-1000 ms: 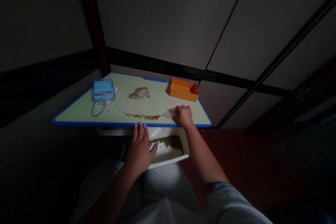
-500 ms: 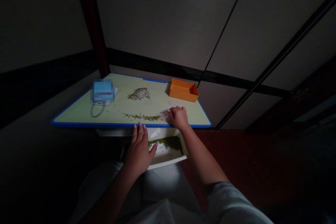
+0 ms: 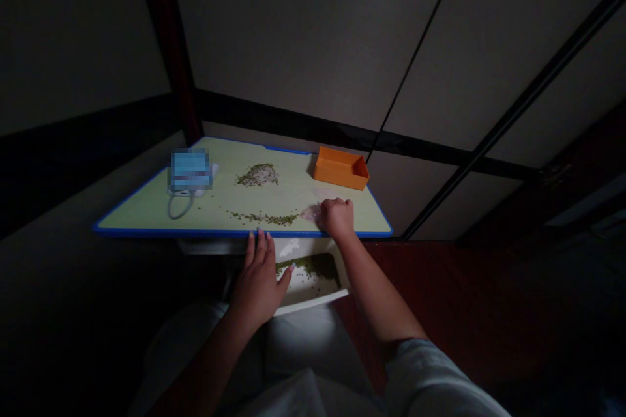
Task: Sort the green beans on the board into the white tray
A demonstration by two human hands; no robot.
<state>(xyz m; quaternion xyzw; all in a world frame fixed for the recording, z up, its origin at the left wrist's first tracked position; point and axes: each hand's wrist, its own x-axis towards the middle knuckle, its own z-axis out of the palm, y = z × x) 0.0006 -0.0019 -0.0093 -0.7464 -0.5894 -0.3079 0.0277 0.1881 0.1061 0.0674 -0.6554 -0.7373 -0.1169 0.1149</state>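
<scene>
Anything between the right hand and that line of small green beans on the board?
Yes, one thing: a pale pinkish patch, too blurred to identify, lies on the cutting board at the fingertips of the right hand, on the side toward the line of small green beans. Nothing else visible sits between them.

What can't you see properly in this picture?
Head view:
Blue rectangular object: pixelation blurs it.
Tiny green grains: too small to name.
White shallow tray: the pale green, blue-rimmed board hides its far end.
Board under the right hand: the hand hides it.
</scene>
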